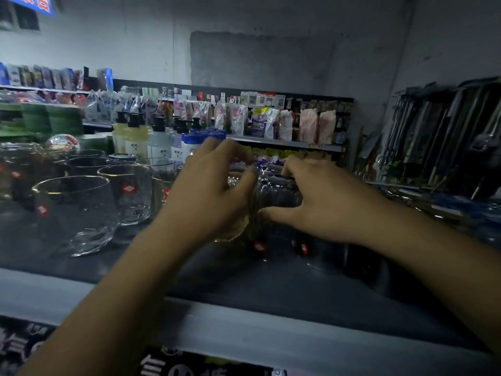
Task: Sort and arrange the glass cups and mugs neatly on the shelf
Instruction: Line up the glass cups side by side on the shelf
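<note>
On the dark shelf (271, 283) stand several clear glass cups with red labels; the nearest, a rounded cup (76, 215), is at the left with more mugs (127, 194) behind it. My left hand (208, 194) curls its fingers round a ribbed glass cup (238, 210) in the middle. Beside it, my right hand (311, 196) grips a second clear glass cup (276, 194), fingers over the top and thumb at its side. The two cups touch. Further glasses with red labels (303, 248) stand below my right hand, blurred.
Pump bottles (135, 139) and blue-lidded tubs (195, 142) stand right behind the glasses. Packaged goods fill the far shelves (271, 123). Metal utensils and rods (439, 137) hang at the right. The shelf's pale front edge (244, 324) runs below my forearms.
</note>
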### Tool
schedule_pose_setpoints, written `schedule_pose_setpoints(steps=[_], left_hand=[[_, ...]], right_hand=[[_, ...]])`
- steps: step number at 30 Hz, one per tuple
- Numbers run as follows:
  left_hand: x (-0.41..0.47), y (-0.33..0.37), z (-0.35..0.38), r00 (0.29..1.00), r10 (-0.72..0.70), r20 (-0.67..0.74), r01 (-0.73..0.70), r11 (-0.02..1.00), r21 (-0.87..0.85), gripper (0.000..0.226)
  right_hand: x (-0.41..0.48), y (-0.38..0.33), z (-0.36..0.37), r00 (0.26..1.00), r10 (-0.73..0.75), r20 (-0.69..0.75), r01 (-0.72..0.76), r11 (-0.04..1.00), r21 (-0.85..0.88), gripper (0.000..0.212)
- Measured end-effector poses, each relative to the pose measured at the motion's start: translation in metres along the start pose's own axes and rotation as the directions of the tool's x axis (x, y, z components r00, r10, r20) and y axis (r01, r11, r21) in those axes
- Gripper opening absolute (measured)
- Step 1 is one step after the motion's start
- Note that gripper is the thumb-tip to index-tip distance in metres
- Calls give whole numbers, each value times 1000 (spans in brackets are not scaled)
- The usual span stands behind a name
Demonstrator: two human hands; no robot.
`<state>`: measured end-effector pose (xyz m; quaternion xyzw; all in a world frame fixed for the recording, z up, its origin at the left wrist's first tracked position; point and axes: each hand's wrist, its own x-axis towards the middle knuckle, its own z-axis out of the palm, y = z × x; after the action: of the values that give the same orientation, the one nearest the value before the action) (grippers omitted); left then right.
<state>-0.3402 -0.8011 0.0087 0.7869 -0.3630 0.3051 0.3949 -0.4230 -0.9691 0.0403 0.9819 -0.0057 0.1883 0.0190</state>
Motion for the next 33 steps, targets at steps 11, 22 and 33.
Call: schedule_pose_setpoints(steps=[11,22,33], left_hand=[[70,4,8,799,-6,601,-49,996,76,48],[75,-2,22,801,75,595,-112,993,26,34],[66,-7,30,883,73,464,-38,996,-86,28]], right_hand=[[16,93,-25,992,53,111,-78,970,231,35],[13,103,-10,997,39,72,-64,920,387,36],[12,103,-2,999,32,33,-42,916,399,37]])
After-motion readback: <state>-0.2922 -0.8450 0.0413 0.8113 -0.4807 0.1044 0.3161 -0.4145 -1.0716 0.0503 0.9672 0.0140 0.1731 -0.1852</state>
